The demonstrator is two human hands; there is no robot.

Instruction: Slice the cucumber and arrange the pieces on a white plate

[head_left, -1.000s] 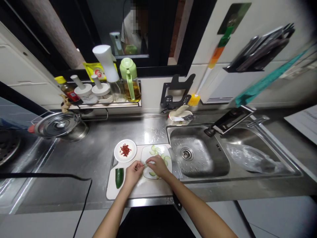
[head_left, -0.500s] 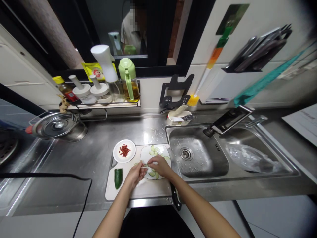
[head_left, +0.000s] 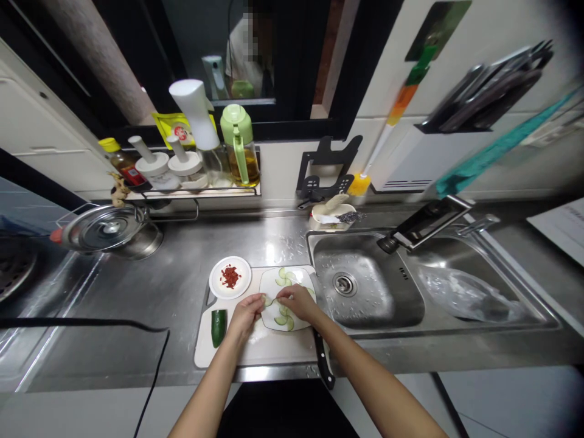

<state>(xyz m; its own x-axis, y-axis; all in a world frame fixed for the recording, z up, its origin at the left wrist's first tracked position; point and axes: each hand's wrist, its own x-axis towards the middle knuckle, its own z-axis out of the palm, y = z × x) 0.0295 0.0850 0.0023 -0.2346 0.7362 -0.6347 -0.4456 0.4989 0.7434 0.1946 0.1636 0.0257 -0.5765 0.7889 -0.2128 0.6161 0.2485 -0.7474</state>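
My left hand point(head_left: 247, 313) is closed, its fingertips pinching pale cucumber slices point(head_left: 266, 300) at the left edge of a white square plate point(head_left: 270, 322). Over the plate my right hand point(head_left: 298, 304) pinches the end of a thin cucumber slice between thumb and finger. Curved green-edged slices lie in fan shapes on the plate, partly covered by my right hand. Under it is a pale cutting board point(head_left: 260, 351). A cut piece of cucumber point(head_left: 218, 328) rests on the board's left side. Chopped red bits point(head_left: 230, 277) sit in a round white dish point(head_left: 214, 291) behind it.
A black-handled knife point(head_left: 325, 364) lies along the board's right edge, its handle near the counter front. To the right is a steel sink point(head_left: 365, 304) with a plastic bag point(head_left: 465, 292). A lidded pot point(head_left: 137, 238) and a condiment shelf point(head_left: 201, 193) stand at back left.
My left hand has drawn slightly left and back from the right, and the pinched slice shows between them. The view has shifted a little; the plate and dish stay put.
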